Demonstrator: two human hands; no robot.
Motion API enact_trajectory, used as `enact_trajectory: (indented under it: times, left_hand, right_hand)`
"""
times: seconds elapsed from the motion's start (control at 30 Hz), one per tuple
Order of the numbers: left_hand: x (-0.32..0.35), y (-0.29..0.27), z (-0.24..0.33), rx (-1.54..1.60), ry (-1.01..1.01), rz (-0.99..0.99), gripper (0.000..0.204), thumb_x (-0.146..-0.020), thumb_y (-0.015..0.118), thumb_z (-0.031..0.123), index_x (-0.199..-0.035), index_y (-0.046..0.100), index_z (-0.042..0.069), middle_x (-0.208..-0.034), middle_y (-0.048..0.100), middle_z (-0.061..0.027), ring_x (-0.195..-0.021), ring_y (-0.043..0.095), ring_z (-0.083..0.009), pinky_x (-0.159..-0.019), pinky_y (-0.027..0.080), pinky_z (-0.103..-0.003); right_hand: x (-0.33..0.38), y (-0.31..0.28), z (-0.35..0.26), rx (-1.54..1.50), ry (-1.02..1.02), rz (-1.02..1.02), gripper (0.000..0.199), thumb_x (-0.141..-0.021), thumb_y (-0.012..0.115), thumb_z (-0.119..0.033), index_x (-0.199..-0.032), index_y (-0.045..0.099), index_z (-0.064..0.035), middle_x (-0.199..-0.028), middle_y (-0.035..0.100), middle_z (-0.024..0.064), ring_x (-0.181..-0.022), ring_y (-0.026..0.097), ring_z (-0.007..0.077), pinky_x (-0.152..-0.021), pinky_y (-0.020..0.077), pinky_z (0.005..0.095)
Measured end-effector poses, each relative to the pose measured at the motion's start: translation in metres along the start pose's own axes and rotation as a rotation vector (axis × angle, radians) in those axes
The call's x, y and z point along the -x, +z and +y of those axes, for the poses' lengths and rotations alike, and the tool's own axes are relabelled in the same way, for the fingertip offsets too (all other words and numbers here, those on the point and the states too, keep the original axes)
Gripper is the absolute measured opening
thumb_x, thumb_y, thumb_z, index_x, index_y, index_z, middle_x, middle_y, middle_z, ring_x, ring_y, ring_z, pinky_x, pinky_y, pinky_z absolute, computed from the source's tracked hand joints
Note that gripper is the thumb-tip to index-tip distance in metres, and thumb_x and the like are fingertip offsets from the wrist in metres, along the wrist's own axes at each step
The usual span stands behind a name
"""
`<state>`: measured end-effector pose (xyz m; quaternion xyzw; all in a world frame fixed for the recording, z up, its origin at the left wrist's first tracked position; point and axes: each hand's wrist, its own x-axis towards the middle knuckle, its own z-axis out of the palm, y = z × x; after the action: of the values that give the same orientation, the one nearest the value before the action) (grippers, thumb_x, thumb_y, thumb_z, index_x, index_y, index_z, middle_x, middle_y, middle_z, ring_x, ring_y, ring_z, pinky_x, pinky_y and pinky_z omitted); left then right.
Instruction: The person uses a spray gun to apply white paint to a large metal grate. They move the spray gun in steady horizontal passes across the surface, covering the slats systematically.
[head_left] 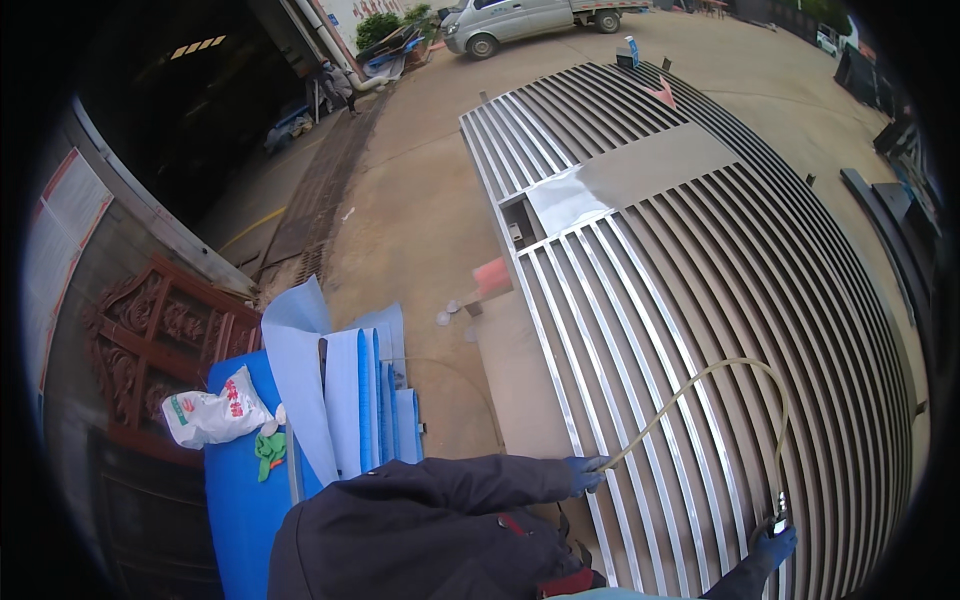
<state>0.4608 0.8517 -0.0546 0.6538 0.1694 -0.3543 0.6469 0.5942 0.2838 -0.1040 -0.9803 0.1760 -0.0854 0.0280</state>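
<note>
My left hand, in a blue glove, is closed around a yellowish air hose. From there the hose arcs over the slats and bends back to a silver fitting near my right hand. That hand, also in a blue glove, grips a small air tool with a pale top; its exact kind is hidden by the fingers. Beneath both hands lies a large slatted metal panel, bright silver on its left side and dark brown towards the right. A flat plate crosses it, with a rectangular opening at its left end.
Left of me, a blue-covered surface bears a white sack, a green glove and wrapped lengths. A carved brown door leans at the wall. Dark metal pieces lie right; a van stands far off.
</note>
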Motion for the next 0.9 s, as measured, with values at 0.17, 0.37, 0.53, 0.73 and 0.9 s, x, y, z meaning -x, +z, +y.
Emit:
enact_trajectory:
  times: [0.17,0.37,0.53,0.73,0.9]
  left_hand:
    - [-0.006,0.013,-0.012,0.067,0.06,-0.014,0.044,-0.109,0.051,0.03,-0.153,0.047,0.024,-0.078,0.055,0.0009,-0.059,0.048,-0.0092,-0.055,0.045,-0.028]
    - [0.015,-0.006,0.004,-0.065,0.056,-0.003,0.047,-0.108,0.052,0.032,-0.155,0.047,0.025,-0.079,0.057,0.0011,-0.063,0.052,-0.0093,-0.058,0.048,-0.029]
    - [0.022,-0.003,-0.01,-0.089,0.01,0.031,0.05,-0.108,0.053,0.032,-0.156,0.046,0.024,-0.082,0.059,0.0007,-0.067,0.054,-0.0101,-0.061,0.05,-0.03]
    - [0.034,-0.016,-0.039,0.13,0.047,0.034,0.05,-0.107,0.056,0.029,-0.154,0.046,0.018,-0.084,0.056,0.0012,-0.061,0.047,-0.0082,-0.053,0.044,-0.027]
    - [0.069,-0.04,-0.024,-0.029,0.116,0.156,0.054,-0.105,0.06,0.03,-0.156,0.045,0.019,-0.085,0.056,0.0002,-0.064,0.05,-0.0087,-0.056,0.045,-0.027]
  right_hand:
    - [0.031,0.002,0.004,0.018,0.157,0.04,0.054,-0.084,0.083,-0.029,-0.126,0.059,-0.0039,-0.123,0.062,0.0255,-0.115,0.063,0.0474,-0.096,0.0538,0.057]
    - [0.014,-0.004,0.023,0.014,0.082,0.168,0.055,-0.085,0.079,-0.032,-0.127,0.058,-0.0045,-0.122,0.061,0.0233,-0.111,0.065,0.0439,-0.091,0.0566,0.0557]
    - [0.016,-0.014,0.015,0.074,0.132,0.04,0.054,-0.085,0.078,-0.025,-0.129,0.056,-0.0036,-0.126,0.059,0.0261,-0.118,0.061,0.0472,-0.098,0.0538,0.0555]
    - [0.074,-0.024,-0.047,-0.101,-0.019,-0.131,0.061,-0.071,0.088,-0.036,-0.117,0.063,-0.004,-0.112,0.066,0.0246,-0.109,0.067,0.0449,-0.091,0.0561,0.0558]
    - [0.139,-0.022,-0.08,-0.264,-0.065,-0.224,0.069,-0.063,0.09,-0.025,-0.123,0.065,-0.0022,-0.112,0.071,0.0204,-0.099,0.072,0.0373,-0.09,0.0583,0.0502]
